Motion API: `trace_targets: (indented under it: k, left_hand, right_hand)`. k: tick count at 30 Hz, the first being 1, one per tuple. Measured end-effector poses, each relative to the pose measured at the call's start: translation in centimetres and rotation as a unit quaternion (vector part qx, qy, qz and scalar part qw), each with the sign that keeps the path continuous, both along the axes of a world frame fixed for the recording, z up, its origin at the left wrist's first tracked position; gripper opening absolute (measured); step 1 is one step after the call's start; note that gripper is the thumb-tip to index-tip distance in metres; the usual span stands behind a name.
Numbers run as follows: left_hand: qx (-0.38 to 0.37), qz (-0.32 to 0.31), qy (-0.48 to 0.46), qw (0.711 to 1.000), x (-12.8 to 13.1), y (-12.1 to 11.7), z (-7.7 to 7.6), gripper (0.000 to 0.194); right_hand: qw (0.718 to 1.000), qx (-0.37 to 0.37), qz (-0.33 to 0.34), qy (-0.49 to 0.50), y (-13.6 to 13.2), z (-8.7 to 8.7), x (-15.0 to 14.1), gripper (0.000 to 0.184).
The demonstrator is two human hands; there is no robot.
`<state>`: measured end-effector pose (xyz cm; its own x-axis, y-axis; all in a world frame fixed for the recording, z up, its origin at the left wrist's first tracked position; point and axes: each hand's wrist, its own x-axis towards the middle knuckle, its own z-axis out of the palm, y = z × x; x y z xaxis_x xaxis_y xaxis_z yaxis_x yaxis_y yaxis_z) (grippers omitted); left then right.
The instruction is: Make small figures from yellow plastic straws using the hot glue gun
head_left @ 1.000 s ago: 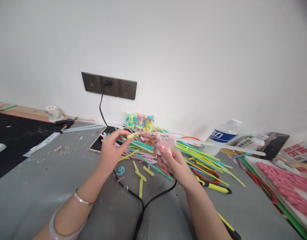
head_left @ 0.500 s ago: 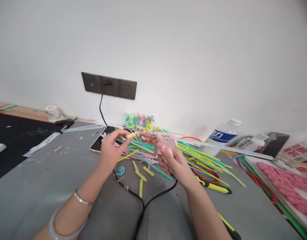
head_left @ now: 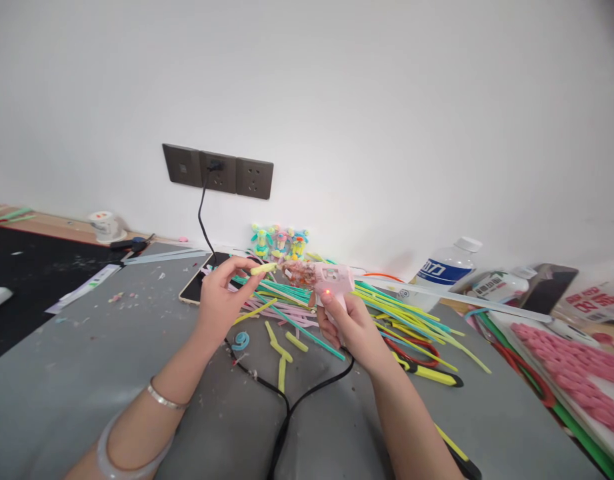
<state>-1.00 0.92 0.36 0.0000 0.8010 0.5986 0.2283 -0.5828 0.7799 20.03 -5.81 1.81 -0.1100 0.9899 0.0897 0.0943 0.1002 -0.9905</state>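
My right hand [head_left: 344, 320] is wrapped round the handle of a pink hot glue gun [head_left: 331, 279], its small light lit orange and its nozzle facing left. A long clear glue stick [head_left: 451, 297] runs out of the gun's back. Between thumb and fingers, my left hand [head_left: 225, 290] pinches a short yellow pipe cleaner piece [head_left: 263, 269], its end right by the glue-crusted nozzle; whether they touch I cannot tell. Below lie several more yellow pieces [head_left: 281, 350] and a blue coil [head_left: 241, 341]. Green, lilac and yellow pipe cleaners [head_left: 401, 313] spread out behind and beside the gun.
Three small colourful figures [head_left: 280, 243] stand against the wall. A black cable [head_left: 281, 433] crosses the grey mat in front. To the right are a utility knife [head_left: 437, 377], a clear bottle [head_left: 444, 270] and pink braided work [head_left: 571, 370]. A phone [head_left: 193, 290] lies behind my left hand.
The yellow piece in my left hand has shifted very slightly left and down at the nozzle. The glue gun stays almost where it was.
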Motion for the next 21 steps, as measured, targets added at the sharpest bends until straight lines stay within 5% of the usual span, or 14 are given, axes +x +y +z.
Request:
trace_targets:
  k: [6,10,16,21]
  left_hand:
    - [-0.023,-0.011,-0.025,0.999,0.0,0.1,0.2,0.009]
    - [-0.042,-0.03,-0.021,0.998,0.1,0.4,-0.1,0.01]
    - [-0.077,-0.075,0.013,0.994,0.6,0.7,-1.2,0.011]
    - [-0.075,-0.08,0.07,0.992,0.9,1.2,-2.6,0.013]
  right_hand:
    - [0.999,0.003,-0.049,0.015,0.7,-1.0,0.4,0.045]
    - [0.988,0.035,-0.085,0.125,0.9,-0.7,0.2,0.04]
    - [0.957,0.038,-0.047,0.285,0.1,1.9,-1.0,0.026]
    - [0.95,0.002,0.034,0.312,-0.1,5.4,-4.5,0.024]
